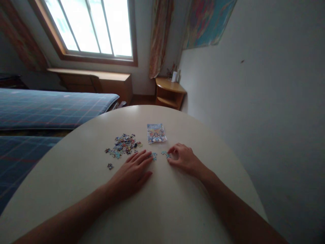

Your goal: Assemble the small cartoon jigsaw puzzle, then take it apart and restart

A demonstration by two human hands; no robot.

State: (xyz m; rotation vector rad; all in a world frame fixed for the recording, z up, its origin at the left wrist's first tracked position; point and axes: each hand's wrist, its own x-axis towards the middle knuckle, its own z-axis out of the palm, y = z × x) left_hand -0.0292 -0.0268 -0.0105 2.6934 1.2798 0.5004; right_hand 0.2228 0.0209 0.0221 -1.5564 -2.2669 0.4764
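Observation:
My left hand (135, 173) lies flat on the table with its fingers stretched out. Its fingertips touch or partly cover a small group of light-blue jigsaw puzzle pieces (154, 156). To the right, the thumb and forefinger of my right hand (183, 158) curl in a pinch at another few joined light-blue puzzle pieces (165, 153). A gap of bare table separates the two blue groups. Left of my left hand is a loose heap of mixed-colour puzzle pieces (124, 144). A few dark pieces (110, 166) sit apart, nearer to me.
A picture sheet or packet (156, 133) with a blue cartoon figure lies beyond my hands on the round white table (177, 217). Beds with plaid covers (50, 105) stand at the left, a wall (266, 101) at the right. A small corner shelf (170, 84) is behind.

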